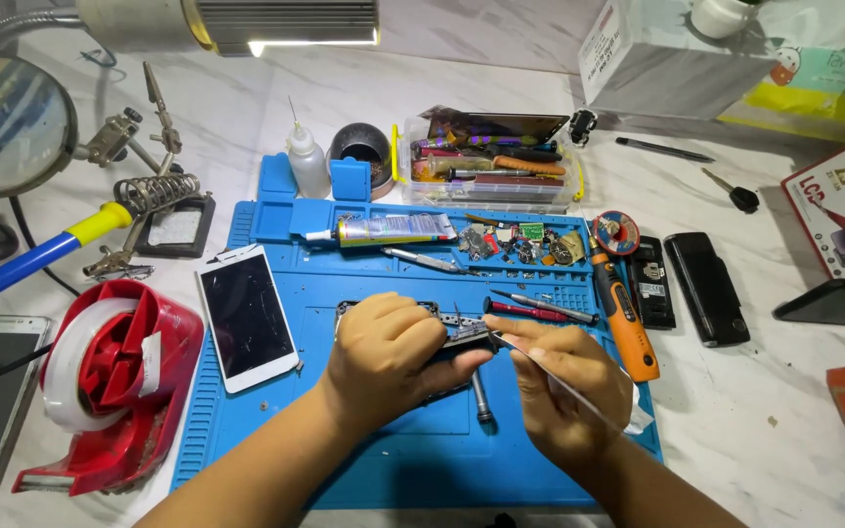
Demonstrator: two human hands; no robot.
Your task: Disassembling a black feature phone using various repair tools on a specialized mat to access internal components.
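Left hand [383,357] clamps the phone [457,342], right hand [564,386] pinches tweezers [540,372]; a slip could scratch its board.

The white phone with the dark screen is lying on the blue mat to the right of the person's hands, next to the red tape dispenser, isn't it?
Not quite: the head view shows the white phone on the blue mat to the left of the person's left hand and right hand, not the right. The rest holds: its screen is dark and the red tape dispenser sits beside it.
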